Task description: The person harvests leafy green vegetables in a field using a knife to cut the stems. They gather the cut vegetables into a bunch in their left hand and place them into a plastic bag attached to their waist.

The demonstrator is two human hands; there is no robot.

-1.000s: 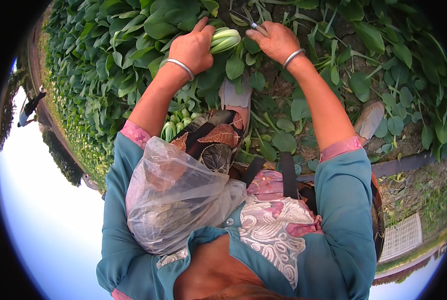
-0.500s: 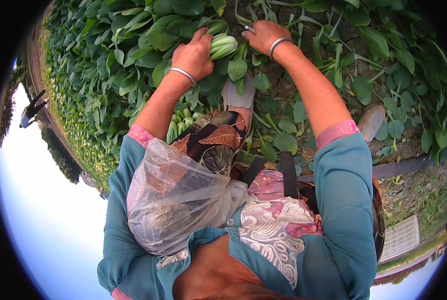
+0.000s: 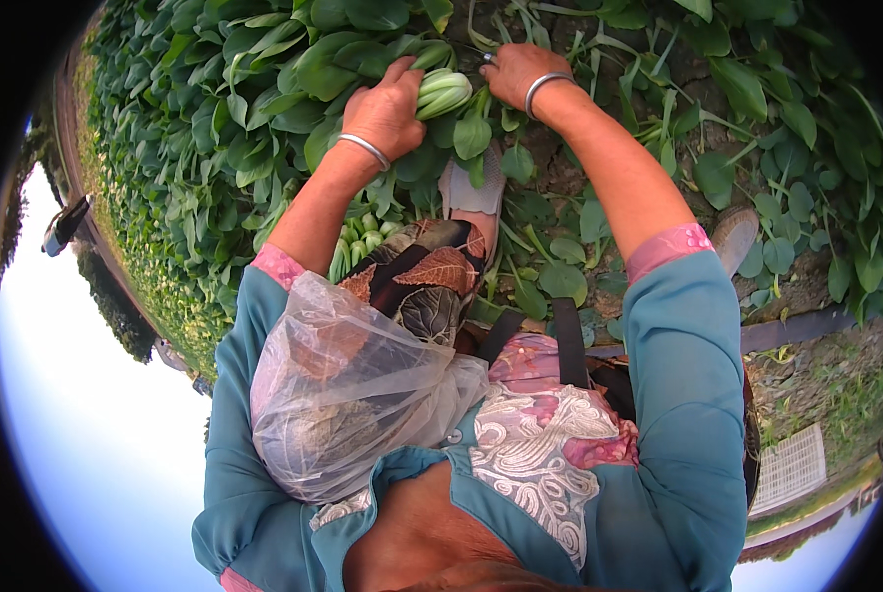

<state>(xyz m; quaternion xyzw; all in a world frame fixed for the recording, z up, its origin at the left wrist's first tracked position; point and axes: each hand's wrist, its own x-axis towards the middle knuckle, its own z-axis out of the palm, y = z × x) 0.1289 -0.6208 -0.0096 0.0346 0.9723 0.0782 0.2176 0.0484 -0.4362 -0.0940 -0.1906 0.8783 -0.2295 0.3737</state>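
My left hand (image 3: 386, 111) is closed around a bok choy (image 3: 444, 94), its pale green stalk end pointing right and its leaves running back to the left. Just right of it, my right hand (image 3: 523, 77) is closed, fingers curled toward the plant. A small silvery thing shows at its fingers, perhaps a ring; whatever they pinch is hidden. Between the hands a loose green leaf (image 3: 471, 135) hangs down. Several more bok choy (image 3: 362, 240) lie piled below my left forearm, stalk ends showing.
Dense leafy plants (image 3: 194, 128) fill the left. Scattered leaves (image 3: 563, 279) lie on soil at the right. My shoe (image 3: 473, 185) stands below the hands; the other shoe (image 3: 734, 237) is farther right. A clear plastic bag (image 3: 352, 395) covers my left upper front. A white crate (image 3: 789, 469) sits lower right.
Both hands stay nearly in place, the bok choy still in the left one. At the far left edge, a small distant dark figure has changed shape.
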